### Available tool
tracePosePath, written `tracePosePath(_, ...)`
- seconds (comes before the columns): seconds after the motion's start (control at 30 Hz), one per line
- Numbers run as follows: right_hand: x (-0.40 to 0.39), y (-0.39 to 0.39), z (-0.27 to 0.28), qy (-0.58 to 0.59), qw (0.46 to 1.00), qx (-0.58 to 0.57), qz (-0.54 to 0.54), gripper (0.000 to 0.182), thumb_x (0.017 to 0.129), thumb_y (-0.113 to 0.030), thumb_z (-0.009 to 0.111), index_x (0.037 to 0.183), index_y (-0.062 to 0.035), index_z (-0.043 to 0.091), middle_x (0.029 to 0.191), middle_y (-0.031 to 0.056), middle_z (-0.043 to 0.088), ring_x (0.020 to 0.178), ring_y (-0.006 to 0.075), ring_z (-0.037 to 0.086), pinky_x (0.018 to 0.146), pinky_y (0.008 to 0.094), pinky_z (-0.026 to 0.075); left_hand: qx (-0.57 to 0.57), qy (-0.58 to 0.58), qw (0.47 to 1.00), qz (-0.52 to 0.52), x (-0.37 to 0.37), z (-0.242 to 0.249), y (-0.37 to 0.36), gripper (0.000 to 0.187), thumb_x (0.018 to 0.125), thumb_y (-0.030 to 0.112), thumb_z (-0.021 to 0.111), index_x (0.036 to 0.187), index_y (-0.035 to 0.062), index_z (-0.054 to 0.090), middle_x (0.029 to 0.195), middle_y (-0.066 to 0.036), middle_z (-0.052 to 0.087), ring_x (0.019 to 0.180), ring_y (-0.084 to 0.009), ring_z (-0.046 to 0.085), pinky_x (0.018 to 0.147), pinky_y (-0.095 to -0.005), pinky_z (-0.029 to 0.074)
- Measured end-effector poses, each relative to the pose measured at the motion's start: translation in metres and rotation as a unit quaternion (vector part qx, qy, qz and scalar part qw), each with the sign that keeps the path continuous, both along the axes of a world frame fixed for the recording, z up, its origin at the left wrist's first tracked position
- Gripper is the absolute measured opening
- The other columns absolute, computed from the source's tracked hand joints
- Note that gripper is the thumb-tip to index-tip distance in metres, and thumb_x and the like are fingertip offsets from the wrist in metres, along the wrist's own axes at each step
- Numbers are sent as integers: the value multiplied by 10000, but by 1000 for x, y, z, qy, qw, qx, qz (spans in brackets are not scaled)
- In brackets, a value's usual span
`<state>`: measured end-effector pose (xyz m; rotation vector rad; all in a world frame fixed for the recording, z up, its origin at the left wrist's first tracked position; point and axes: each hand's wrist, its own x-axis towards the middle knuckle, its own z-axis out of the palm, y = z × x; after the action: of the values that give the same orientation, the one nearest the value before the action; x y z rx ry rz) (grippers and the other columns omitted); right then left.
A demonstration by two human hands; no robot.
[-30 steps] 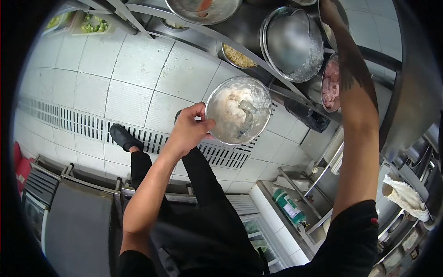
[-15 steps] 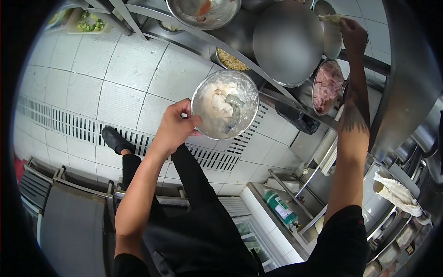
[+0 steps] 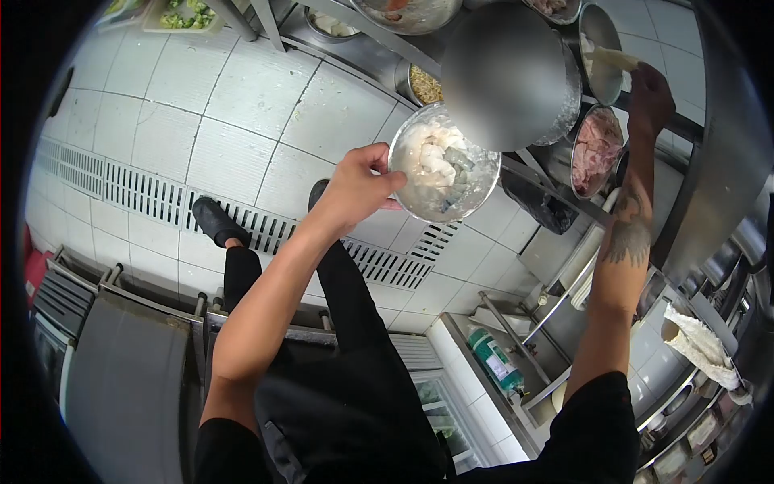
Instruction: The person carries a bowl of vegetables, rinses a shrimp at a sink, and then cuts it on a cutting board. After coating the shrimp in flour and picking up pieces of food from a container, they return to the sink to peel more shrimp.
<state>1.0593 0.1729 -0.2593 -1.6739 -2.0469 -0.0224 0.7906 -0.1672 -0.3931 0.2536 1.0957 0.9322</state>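
My left hand [image 3: 367,184] grips the near left rim of a metal bowl [image 3: 484,189], thumb inside and fingers beneath. In this bowl, held over the floor, are several pieces of shrimp [image 3: 439,165], greyish and pale, in a white, wet-looking coating. My right hand [image 3: 650,95] is stretched out at the upper right, closed on a pale, flat, elongated piece [image 3: 616,59], whose exact kind I cannot make out. That piece hangs over a metal basin [image 3: 610,90]. Just below the right hand stands a bowl of raw pink meat [image 3: 595,152].
A large blurred patch hides part of the metal shelf. Around it stand another metal bowl [image 3: 419,26] and a container of yellowish shreds [image 3: 424,83]. Chopped greens [image 3: 187,14] lie at the upper left. A green bottle [image 3: 496,360] stands near the tiled floor [image 3: 242,105] with its drain grating [image 3: 145,189].
My left hand and the bowl of shrimp have moved right and slightly up in view. The pale piece in my right hand now lies over the basin. The whole view has shifted a little.
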Motion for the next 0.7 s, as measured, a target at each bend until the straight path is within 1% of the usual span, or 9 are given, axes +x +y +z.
tracePosePath(0.03,-6,-10,1,0,1000,0,2,226,842,-164,695,1047,-69,705,894,36,697,792,83,607,739,236,487,0,0,1000,2,0,0,1,165,787,20,619,704,17,477,791,-23,514,745,-96,559,624,-279,604)
tracePosePath(0.1,-9,-36,10,252,961,-2,117,203,842,-134,672,1020,-40,696,826,32,666,744,94,588,691,248,477,-1,-5,1000,-8,3,1,4,156,782,36,620,705,15,485,771,-24,508,731,-103,561,603,-280,594)
tracePosePath(0.23,-48,-121,57,-51,998,18,13,127,866,-96,629,929,10,660,736,21,581,633,93,493,561,238,393,-3,-3,1000,-2,8,-3,5,164,773,52,629,703,10,488,753,-30,499,690,-108,550,580,-280,583)
tracePosePath(0.3,-44,-154,36,195,980,24,44,146,878,-113,648,928,24,644,755,36,598,626,84,492,557,221,390,2,7,1000,-10,9,-1,6,184,763,63,640,696,0,480,721,-36,486,651,-114,536,573,-289,583)
tracePosePath(0.4,-70,-225,27,258,953,-123,102,135,860,-37,668,993,-17,653,837,-8,622,670,28,515,581,169,417,-7,13,1000,-7,6,1,0,196,761,67,640,689,-3,472,691,-32,475,627,-107,531,549,-275,559)
tracePosePath(0.47,-93,-268,-1,261,930,-247,79,116,853,8,637,966,-13,646,923,32,631,715,70,565,617,208,467,3,38,999,-13,-2,1,-8,165,765,68,635,712,-9,499,683,-27,486,618,-103,538,533,-268,538)
tracePosePath(0.57,-143,-310,-37,-18,925,-304,225,170,784,20,646,954,14,640,993,156,620,845,301,643,733,351,527,24,26,999,17,-25,9,-30,109,774,72,625,781,-17,563,678,-17,512,594,-94,549,506,-255,500)
tracePosePath(0.67,-203,-329,-54,21,940,-258,221,191,782,15,640,974,8,643,1010,174,613,846,379,626,738,400,525,24,48,996,70,-70,2,-64,140,796,65,624,912,-10,642,686,-7,545,592,-91,569,496,-255,495)
tracePosePath(0.7,-231,-331,-55,59,934,-279,218,202,779,2,654,980,5,649,964,152,630,789,308,648,693,362,527,-8,45,996,80,-93,10,-70,133,804,55,620,918,-9,641,696,-12,540,611,-98,579,506,-264,515)
